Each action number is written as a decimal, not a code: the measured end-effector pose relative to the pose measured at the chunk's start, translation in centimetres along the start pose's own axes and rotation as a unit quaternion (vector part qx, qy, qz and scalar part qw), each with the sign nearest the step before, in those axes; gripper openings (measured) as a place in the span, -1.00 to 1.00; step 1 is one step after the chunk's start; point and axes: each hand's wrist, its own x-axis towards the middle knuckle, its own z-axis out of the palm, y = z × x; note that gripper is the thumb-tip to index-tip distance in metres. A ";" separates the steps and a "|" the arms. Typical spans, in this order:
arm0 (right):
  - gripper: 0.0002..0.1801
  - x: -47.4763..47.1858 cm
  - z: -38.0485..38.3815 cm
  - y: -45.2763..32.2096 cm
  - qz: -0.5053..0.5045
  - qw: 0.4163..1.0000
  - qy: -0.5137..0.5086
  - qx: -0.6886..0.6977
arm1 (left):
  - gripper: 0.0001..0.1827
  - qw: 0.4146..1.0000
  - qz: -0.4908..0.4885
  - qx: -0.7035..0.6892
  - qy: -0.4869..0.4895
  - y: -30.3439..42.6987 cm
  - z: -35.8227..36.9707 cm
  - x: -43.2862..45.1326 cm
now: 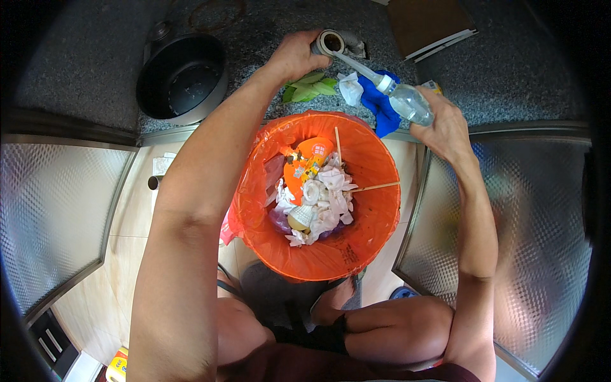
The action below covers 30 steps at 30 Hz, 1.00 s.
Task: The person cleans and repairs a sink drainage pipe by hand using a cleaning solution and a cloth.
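My left hand (297, 56) grips the end of a flexible drain hose (331, 43), its dark, dirty opening facing up. My right hand (441, 122) holds a clear squeeze bottle (411, 102) with a white collar and a long translucent nozzle, whose tip is at the hose opening. Beneath my left hand lie green leaves (309, 88). A crumpled white tissue (351, 89) and a blue cloth (382, 107) lie beside them. Below both hands stands a bin lined with an orange bag (372, 238), holding crumpled tissues, orange packaging, wooden sticks and a light bulb (300, 217).
A black pot (184, 79) sits on the speckled cabinet floor at left, and a brown board (429, 24) at upper right. Open textured-glass doors (57, 210) flank the bin on both sides. A short metal tube (154, 182) lies on the tiled floor.
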 end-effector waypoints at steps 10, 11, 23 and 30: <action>-0.36 1.1 -0.3 -1.2 0.009 1.000 -0.013 -0.022 | -0.38 0.999 -0.040 0.000 -0.003 0.9 -0.1 0.1; -0.35 1.2 -0.2 -1.0 -0.007 1.000 0.005 -0.023 | -0.38 1.000 -0.029 -0.001 -0.002 0.8 -0.1 0.1; -0.37 0.8 -1.0 -1.7 0.016 1.000 -0.014 -0.012 | -0.35 0.999 -0.042 0.020 0.006 0.6 -0.1 0.2; -0.38 0.4 -1.1 -1.2 0.023 0.999 -0.009 -0.025 | -0.36 0.999 -0.048 -0.001 0.024 0.7 -0.3 0.3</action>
